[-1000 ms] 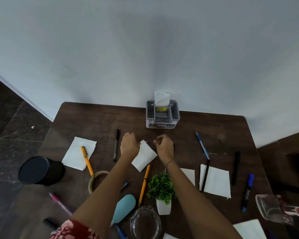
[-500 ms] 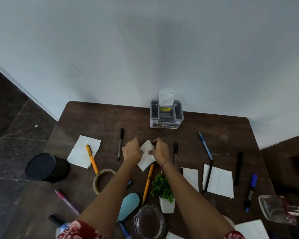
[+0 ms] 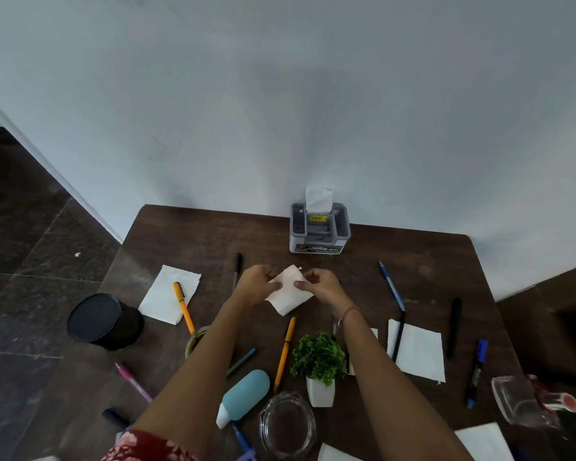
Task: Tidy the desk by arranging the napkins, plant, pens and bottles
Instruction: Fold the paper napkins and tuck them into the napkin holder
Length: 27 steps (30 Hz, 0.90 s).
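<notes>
Holding one napkin lifted over mid-surface, left hand and right hand each pinched shut on a side. Organizer at far edge, straight ahead and slightly right, nearer right hand; likely next stop.

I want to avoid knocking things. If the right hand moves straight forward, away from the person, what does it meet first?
Probably the grey organiser; the desk between it and the right hand looks bare, though depth is unclear.
</notes>
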Tool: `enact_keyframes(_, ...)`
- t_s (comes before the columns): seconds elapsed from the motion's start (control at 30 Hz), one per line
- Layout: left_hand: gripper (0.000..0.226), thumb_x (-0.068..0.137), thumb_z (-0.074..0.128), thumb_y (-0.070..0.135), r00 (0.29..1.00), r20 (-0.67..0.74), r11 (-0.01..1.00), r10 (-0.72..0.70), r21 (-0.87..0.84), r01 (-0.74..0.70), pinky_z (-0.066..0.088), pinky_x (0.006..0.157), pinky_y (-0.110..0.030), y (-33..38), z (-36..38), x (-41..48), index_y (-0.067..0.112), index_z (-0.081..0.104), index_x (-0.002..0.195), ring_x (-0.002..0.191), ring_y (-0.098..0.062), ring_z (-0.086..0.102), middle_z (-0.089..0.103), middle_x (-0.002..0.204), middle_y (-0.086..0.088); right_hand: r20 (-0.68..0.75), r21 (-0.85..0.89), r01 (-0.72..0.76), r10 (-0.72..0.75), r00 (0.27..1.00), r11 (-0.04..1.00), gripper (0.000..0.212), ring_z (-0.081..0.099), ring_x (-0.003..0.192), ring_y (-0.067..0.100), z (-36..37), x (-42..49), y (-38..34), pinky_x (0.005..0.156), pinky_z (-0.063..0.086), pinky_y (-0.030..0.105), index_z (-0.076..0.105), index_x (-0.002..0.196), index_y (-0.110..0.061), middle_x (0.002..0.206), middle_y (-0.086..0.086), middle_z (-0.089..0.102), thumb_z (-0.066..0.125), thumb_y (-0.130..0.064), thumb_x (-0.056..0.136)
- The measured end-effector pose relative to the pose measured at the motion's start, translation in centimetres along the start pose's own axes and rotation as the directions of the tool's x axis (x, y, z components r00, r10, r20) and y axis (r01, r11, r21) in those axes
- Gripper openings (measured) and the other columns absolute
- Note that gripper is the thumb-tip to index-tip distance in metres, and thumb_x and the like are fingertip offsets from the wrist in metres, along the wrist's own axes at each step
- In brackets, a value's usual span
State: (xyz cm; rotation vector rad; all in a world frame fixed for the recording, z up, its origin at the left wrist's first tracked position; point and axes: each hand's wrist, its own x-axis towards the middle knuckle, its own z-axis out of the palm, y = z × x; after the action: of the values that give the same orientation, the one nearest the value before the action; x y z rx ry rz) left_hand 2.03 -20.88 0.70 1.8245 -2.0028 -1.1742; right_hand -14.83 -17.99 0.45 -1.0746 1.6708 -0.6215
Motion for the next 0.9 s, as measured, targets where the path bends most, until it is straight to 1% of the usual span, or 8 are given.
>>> enact_keyframes(0.13,0.037,0.086,0.067,0.021,0.995,0.019,0.931,-0.093,-0.352,0.094,0.044,0.061,-0.018,1.4,-0.5,-1.1,0.003,0.059,0.117,0.095,-0.017,0.054,0.057,0.107,-0.005,-0.010,0.233,-0.045,0.049,0.999,0.971,0.024,0.057,0.087,0.018,-1.1,-1.8,-0.4,0.062,0.047,0.020,0.056,0.099,-0.007,0.093,0.005,0.060,0.071,-0.007,0.080)
enact_keyframes(0.27,0.051,0.082,0.072,0.022,0.963,0.146,0.674,-0.225,-0.690,0.262,0.053,0.061,-0.025,2.3,0.1,-3.4,-0.001,0.055,0.124,0.092,-0.022,0.062,0.063,0.110,-0.011,-0.064,0.488,-0.078,0.125,0.990,0.869,0.043,0.058,0.098,0.023,-1.3,-3.5,-0.3,0.068,0.054,0.030,0.050,0.115,-0.007,0.110,0.008,0.059,0.071,-0.001,0.078)
enact_keyframes(0.37,0.046,0.082,0.071,0.014,0.957,0.192,0.645,-0.218,-0.707,0.289,0.055,0.055,-0.021,2.8,0.9,-5.3,-0.004,0.057,0.122,0.076,-0.016,0.062,0.065,0.103,-0.014,-0.084,0.597,-0.076,0.157,0.984,0.798,0.052,0.059,0.100,0.025,-1.3,-4.7,-0.3,0.068,0.055,0.033,0.047,0.122,-0.006,0.111,0.008,0.058,0.071,0.003,0.077)
enact_keyframes(0.5,0.039,0.084,0.068,0.007,0.975,0.074,0.708,-0.207,-0.676,0.202,0.045,0.040,-0.012,3.4,1.3,-6.3,-0.007,0.058,0.120,0.060,-0.008,0.058,0.064,0.114,-0.024,-0.015,0.635,-0.120,0.168,0.986,0.763,0.051,0.062,0.097,0.025,-1.4,-5.8,0.3,0.076,0.056,0.036,0.047,0.127,0.002,0.119,0.015,0.059,0.067,0.003,0.080)
enact_keyframes(0.6,0.040,0.083,0.068,0.003,0.986,0.053,0.731,-0.158,-0.665,0.153,0.045,0.042,-0.012,3.6,1.2,-6.8,-0.007,0.058,0.120,0.062,-0.008,0.058,0.063,0.117,-0.024,0.085,0.653,-0.191,0.180,0.980,0.732,0.045,0.063,0.084,0.020,-1.8,-6.7,0.7,0.076,0.056,0.032,0.050,0.125,0.007,0.118,0.019,0.061,0.065,0.000,0.083)
enact_keyframes(0.67,0.040,0.082,0.068,0.000,0.990,0.051,0.750,-0.133,-0.648,0.134,0.046,0.043,-0.012,3.8,1.0,-7.3,-0.007,0.058,0.120,0.065,-0.010,0.058,0.063,0.117,-0.023,0.132,0.666,-0.229,0.189,0.973,0.710,0.042,0.062,0.081,0.019,-2.2,-7.2,1.0,0.074,0.055,0.030,0.051,0.123,0.008,0.104,0.015,0.065,0.064,0.000,0.084)
enact_keyframes(0.8,0.039,0.083,0.065,-0.004,0.991,0.081,0.735,-0.109,-0.664,0.135,0.049,0.044,-0.014,4.8,0.9,-8.6,-0.008,0.057,0.120,0.052,-0.003,0.063,0.064,0.098,-0.013,0.116,0.650,-0.177,0.134,0.984,0.739,0.041,0.062,0.082,0.015,-2.7,-8.3,0.9,0.059,0.053,0.020,0.054,0.122,-0.004,0.100,0.004,0.065,0.063,0.004,0.083)
enact_keyframes(0.9,0.038,0.085,0.061,-0.007,0.983,0.118,0.643,-0.143,-0.744,0.182,0.050,0.040,-0.017,5.6,0.8,-9.4,-0.009,0.054,0.122,0.063,-0.015,0.060,0.060,0.095,-0.013,0.025,0.680,-0.061,0.060,0.998,0.731,0.041,0.060,0.080,0.013,-2.9,-8.8,0.8,0.059,0.044,0.022,0.060,0.109,-0.018,0.103,0.001,0.065,0.060,0.012,0.081)
